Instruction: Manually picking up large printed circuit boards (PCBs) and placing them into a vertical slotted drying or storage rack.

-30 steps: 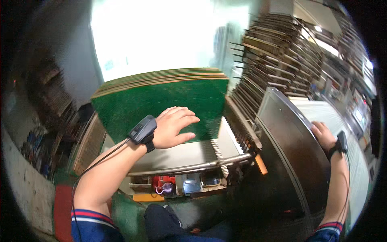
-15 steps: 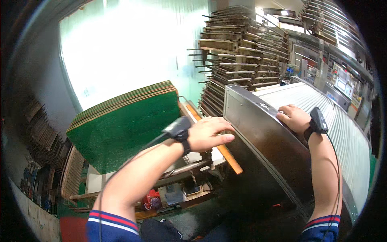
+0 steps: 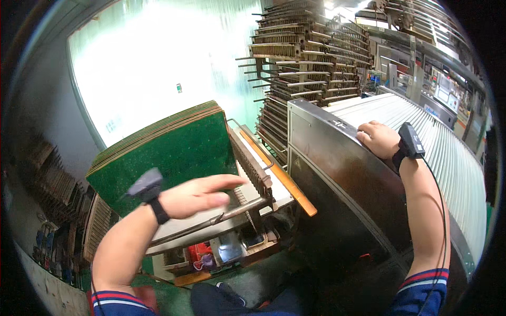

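Note:
My left hand is open, fingers stretched out and thumb apart. It holds nothing, in front of a stack of large green boards that stand upright on edge in a slotted rack. My right hand rests, fingers loosely bent, on the top edge of a metal side panel of a roller conveyor. Nothing shows in that hand, though its fingertips are partly hidden. Both wrists carry black strapped devices.
Slotted racks are piled high behind the conveyor. An orange-yellow bar runs beside the board rack. Beneath the rack, a low shelf holds a red item and other small things. More racks stand at far left.
My left hand has moved left and down, away from the orange-yellow bar to before the green boards. The right hand stays on the panel edge, its fingers slightly more bent.

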A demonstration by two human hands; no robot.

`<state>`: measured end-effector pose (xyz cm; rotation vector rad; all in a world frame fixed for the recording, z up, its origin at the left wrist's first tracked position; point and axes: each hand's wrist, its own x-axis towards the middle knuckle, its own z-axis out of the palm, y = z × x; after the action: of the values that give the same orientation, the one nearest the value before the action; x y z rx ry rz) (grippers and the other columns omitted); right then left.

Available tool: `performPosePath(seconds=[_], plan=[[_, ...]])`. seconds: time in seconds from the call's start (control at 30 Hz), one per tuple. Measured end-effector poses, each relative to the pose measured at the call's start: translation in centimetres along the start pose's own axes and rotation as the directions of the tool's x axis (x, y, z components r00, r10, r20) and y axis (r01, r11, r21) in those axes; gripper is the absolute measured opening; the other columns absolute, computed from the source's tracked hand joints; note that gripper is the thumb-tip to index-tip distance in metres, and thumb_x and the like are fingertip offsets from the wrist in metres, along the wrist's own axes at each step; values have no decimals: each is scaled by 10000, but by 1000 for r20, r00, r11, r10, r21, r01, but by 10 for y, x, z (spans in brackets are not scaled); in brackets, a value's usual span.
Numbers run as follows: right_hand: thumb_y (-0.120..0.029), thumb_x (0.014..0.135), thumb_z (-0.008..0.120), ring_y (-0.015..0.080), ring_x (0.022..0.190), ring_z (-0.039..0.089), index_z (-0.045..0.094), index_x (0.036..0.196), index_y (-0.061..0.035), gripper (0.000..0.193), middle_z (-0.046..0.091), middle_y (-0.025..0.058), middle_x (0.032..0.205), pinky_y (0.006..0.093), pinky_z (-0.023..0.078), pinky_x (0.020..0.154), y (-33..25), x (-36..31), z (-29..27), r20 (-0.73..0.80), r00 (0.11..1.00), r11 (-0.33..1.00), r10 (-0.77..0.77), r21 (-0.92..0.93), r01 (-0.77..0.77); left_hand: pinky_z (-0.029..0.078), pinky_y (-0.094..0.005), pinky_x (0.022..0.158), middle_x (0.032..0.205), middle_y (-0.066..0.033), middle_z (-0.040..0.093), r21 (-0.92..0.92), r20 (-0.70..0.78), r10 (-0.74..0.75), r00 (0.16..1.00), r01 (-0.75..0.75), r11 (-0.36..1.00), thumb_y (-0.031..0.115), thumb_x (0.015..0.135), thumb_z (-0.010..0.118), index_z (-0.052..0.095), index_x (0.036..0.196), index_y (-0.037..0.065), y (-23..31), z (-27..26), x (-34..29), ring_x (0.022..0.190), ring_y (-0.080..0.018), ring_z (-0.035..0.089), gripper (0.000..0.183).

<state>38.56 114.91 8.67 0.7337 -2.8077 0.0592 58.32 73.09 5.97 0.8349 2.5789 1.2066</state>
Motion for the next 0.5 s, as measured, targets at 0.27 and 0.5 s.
performPosePath(seconds=[0.27, 0.5], plan=[[-298, 950, 463, 379, 1053, 569, 631, 1089, -32, 344, 622, 210, 1058, 438, 442, 929, 1, -2, 3, -87, 995, 998, -54, -22, 52, 442, -421, 1003, 1225, -182, 600, 756, -361, -192, 913, 407, 513, 292, 853, 668, 479, 1351, 52, -50, -44, -124, 1151, -325, 574, 585], [-314, 937, 463, 381, 1017, 579, 652, 1014, -32, 348, 639, 215, 985, 451, 447, 919, 3, -3, 9, -152, 982, 994, -108, -2, 109, 482, -398, 935, 1169, -170, 602, 411, -627, -239, 742, 575, 708, 237, 846, 672, 497, 1331, 73, -64, -44, -134, 1080, -310, 597, 541]])
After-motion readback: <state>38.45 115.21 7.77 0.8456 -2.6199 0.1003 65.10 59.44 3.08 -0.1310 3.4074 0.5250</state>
